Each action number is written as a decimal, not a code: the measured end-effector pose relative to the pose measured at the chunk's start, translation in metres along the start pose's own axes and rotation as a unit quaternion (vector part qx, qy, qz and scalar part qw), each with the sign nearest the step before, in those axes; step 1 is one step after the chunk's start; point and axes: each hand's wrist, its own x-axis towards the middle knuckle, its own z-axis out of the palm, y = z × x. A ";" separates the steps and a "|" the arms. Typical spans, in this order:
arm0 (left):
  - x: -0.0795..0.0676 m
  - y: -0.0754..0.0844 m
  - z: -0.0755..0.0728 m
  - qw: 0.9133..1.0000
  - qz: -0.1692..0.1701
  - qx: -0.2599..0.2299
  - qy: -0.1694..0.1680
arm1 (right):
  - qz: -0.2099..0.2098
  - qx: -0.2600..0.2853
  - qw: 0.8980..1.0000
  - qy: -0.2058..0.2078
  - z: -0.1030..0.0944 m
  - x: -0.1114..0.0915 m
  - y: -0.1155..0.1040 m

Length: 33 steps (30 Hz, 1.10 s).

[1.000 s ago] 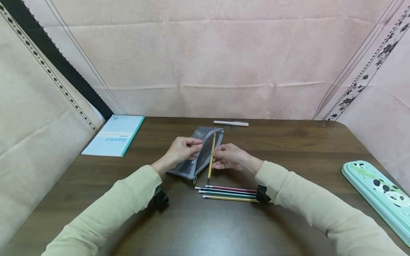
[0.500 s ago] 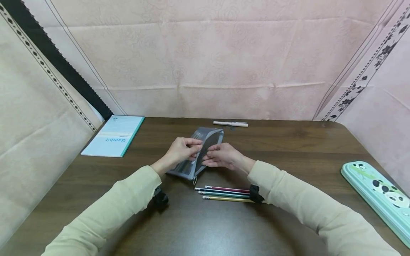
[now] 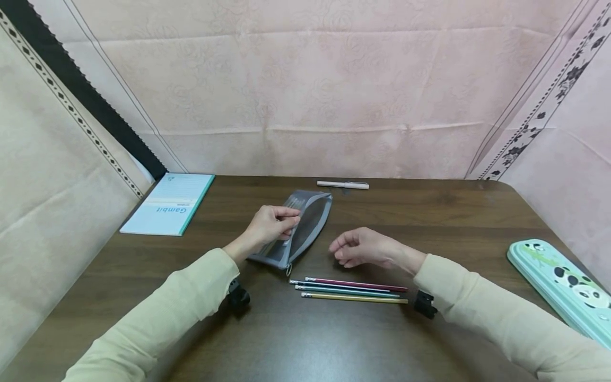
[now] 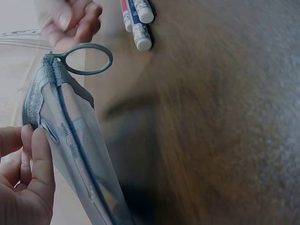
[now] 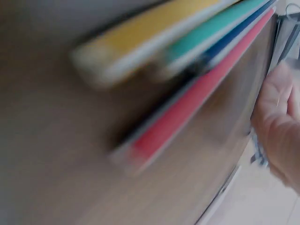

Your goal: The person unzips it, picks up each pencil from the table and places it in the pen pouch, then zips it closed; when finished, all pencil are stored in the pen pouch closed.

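A grey see-through zip pouch point(image 3: 312, 225) lies on the table with its mouth spread wide. My left hand point(image 3: 269, 228) pinches the pouch's near-left edge between thumb and fingers, as the left wrist view also shows. A ring-shaped zipper pull point(image 4: 88, 59) hangs at the pouch's end. To the right of the pouch, my right hand point(image 3: 365, 248) is over the table with loosely bent fingers and nothing in them. Just below it lie a red pencil point(image 5: 187, 112), a blue pencil point(image 5: 236, 40), a green pencil point(image 5: 211, 35) and a yellow pencil point(image 3: 355, 298), side by side.
A white pen point(image 3: 342, 185) lies behind the pouch near the back edge. At the left is a pad marked Gambit point(image 3: 167, 204). A mint pencil case point(image 3: 563, 286) with panda pictures stands at the right. Patterned cloth point(image 3: 305, 95) hangs behind the table.
My right hand carried a yellow pencil to the pouch's mouth, reached in, and has come back right without it. The left hand has kept its grip on the pouch.
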 end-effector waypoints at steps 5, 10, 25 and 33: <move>-0.001 -0.001 -0.001 1.000 -0.010 -0.001 -0.001 | -0.012 -0.058 0.997 -0.050 -0.010 -0.011 0.017; -0.002 -0.001 0.000 1.000 -0.009 0.000 0.001 | -0.055 -0.110 0.989 -0.082 -0.009 -0.011 0.023; -0.001 -0.003 0.000 1.000 -0.007 0.009 0.001 | -0.104 -0.154 0.978 -0.094 0.000 -0.012 0.025; -0.001 -0.002 0.001 1.000 -0.003 0.009 -0.002 | -0.110 -0.160 0.979 -0.066 0.004 -0.014 0.024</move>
